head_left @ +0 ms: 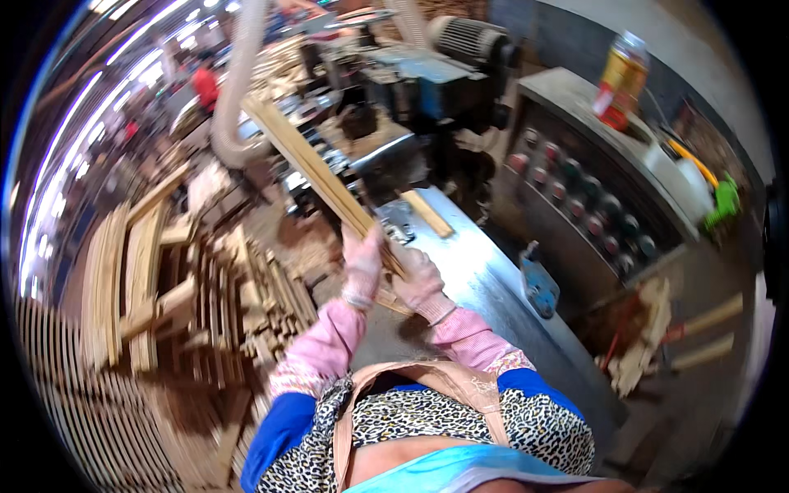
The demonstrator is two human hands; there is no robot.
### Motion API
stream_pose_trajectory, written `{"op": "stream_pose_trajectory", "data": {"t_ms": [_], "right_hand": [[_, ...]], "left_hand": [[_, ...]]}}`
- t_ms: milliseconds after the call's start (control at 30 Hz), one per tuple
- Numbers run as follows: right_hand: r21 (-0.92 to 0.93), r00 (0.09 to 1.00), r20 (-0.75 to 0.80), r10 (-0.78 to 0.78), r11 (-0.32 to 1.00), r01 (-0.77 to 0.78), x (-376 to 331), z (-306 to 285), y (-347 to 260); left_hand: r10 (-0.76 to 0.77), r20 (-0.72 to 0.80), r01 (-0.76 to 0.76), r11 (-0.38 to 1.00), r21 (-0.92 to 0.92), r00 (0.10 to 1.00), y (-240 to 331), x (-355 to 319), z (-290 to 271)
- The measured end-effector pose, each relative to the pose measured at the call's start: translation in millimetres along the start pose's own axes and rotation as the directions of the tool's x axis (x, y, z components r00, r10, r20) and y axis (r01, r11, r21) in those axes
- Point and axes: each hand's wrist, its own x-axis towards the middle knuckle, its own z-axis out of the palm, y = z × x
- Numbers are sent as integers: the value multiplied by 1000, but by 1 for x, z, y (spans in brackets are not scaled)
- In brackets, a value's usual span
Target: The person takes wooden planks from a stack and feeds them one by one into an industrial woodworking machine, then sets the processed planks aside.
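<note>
Both my hands, in pale work gloves, grip a bundle of long wooden strips (308, 163) that slants up and away to the left. My left hand (363, 261) is closed round the strips on their left side. Closer to their near end, my right hand (417, 281) is wrapped round them too; the exact number of strips is hard to make out. Just beyond my right hand, a short wooden piece (427, 213) lies on the shiny metal machine table (485, 275). Pink sleeves cover my forearms.
Stacked wooden pieces (156, 279) stand at the left. A woodworking machine with a motor (470, 39) and a pale duct hose (238, 107) is ahead. At right, a control cabinet (575, 193) with several buttons carries a bottle (622, 80). A blue clamp-like part (538, 286) sits on the table edge.
</note>
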Motion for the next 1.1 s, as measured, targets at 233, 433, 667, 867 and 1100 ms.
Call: {"op": "stream_pose_trajectory", "data": {"t_ms": [233,433,667,867,1100], "right_hand": [[-686,908,-104,407,632,-362,-245,-159,116],[-733,919,-259,299,558,-388,-277,-175,110],[-656,854,-508,-116,694,-296,-98,-75,186],[-489,968,-248,21,860,-144,-29,-43,206],[-702,980,39,196,704,-113,-157,-119,158]], "left_hand": [[-659,363,667,735,121,659,-90,-110,-25],[-784,140,712,611,346,604,-124,-151,-102],[-642,110,431,622,654,759,-43,-133,-84],[-623,-17,490,597,635,782,-63,-131,-88],[18,-169,115,658,744,985,-22,-130,-195]]}}
